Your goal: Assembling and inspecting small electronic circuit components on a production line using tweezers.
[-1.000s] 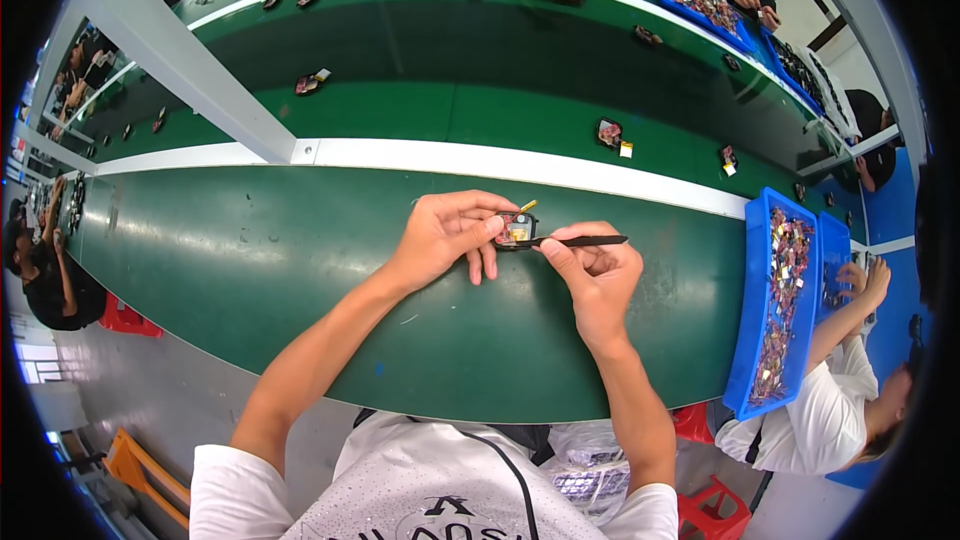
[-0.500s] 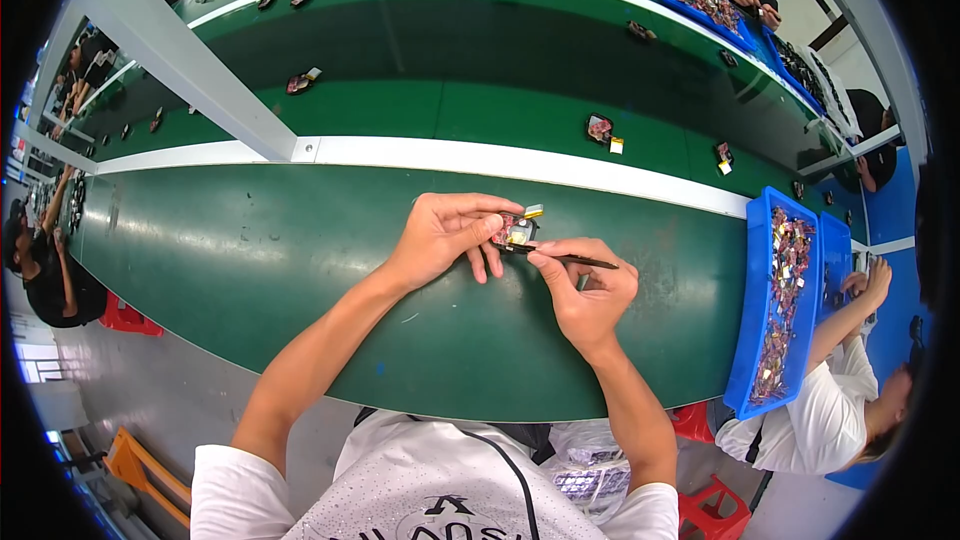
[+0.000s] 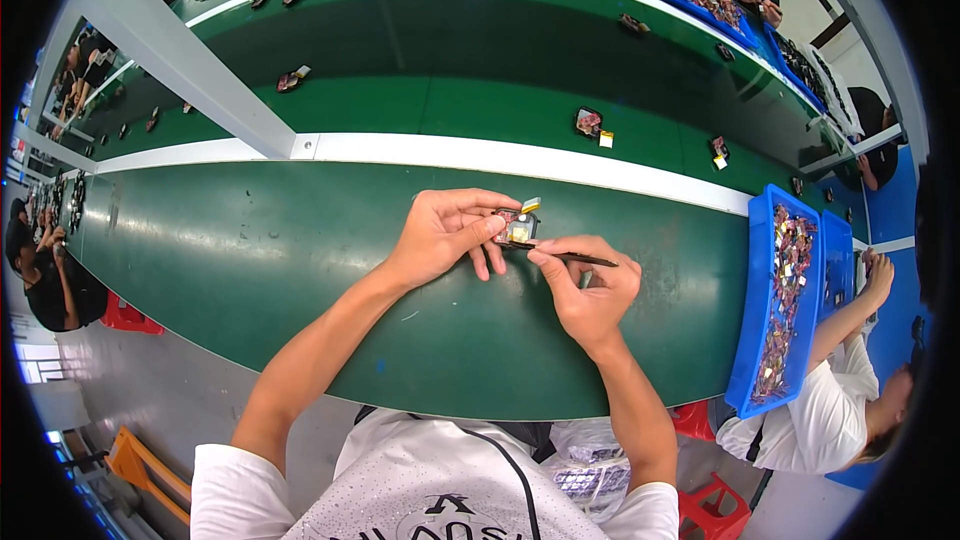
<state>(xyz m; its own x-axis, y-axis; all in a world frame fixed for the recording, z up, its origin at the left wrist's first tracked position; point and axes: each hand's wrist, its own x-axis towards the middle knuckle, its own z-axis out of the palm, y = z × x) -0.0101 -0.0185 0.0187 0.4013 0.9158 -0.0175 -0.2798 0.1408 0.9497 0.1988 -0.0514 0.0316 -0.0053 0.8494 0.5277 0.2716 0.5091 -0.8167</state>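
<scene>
My left hand pinches a small black plastic housing by its left side, above the green bench. Inside it shows a reddish circuit board with a pale part, and a silver battery pouch with a yellow edge sticks up at its far side. In my right hand, closed between thumb and fingers, lies a slim black tweezers-like tool. Its tip meets the near right edge of the housing; exactly what it touches is too small to tell.
Beyond a white rail, a green conveyor belt carries several similar housings. A blue tray of small circuit boards stands at the bench's right end. A grey post rises at left. Co-workers sit at right, left and across.
The housings on the belt have shifted slightly left. My hands stay nearly in place, with the housing and its battery pouch tilted a little differently.
</scene>
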